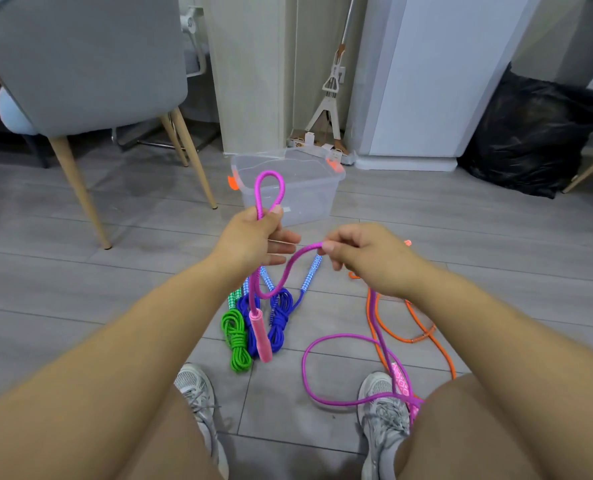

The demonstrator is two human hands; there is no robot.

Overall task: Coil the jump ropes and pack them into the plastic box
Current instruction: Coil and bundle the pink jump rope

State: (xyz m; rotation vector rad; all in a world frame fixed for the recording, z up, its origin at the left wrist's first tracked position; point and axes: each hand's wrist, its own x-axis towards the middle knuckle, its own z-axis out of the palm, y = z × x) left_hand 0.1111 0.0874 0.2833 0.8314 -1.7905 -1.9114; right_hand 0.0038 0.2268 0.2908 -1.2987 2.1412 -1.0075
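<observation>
My left hand [253, 237] grips a purple jump rope [270, 188] with a loop standing above the fist; one pink handle [260, 336] dangles below it. My right hand [364, 254] pinches the same rope further along, and the rest trails down to the floor in a wide loop [308, 375] to the second pink handle [403, 381] by my right shoe. A coiled green rope [236, 337] and a coiled blue rope [279, 317] lie on the floor below my hands. An orange rope [409, 332] lies loose to the right. The clear plastic box [308, 199] stands open beyond my hands.
A grey chair [80, 64] with wooden legs stands at the left. A mop [329, 109] leans in the corner behind the box, next to a white cabinet [426, 81]. A black bag [530, 133] sits at the right. My two shoes rest on the grey plank floor.
</observation>
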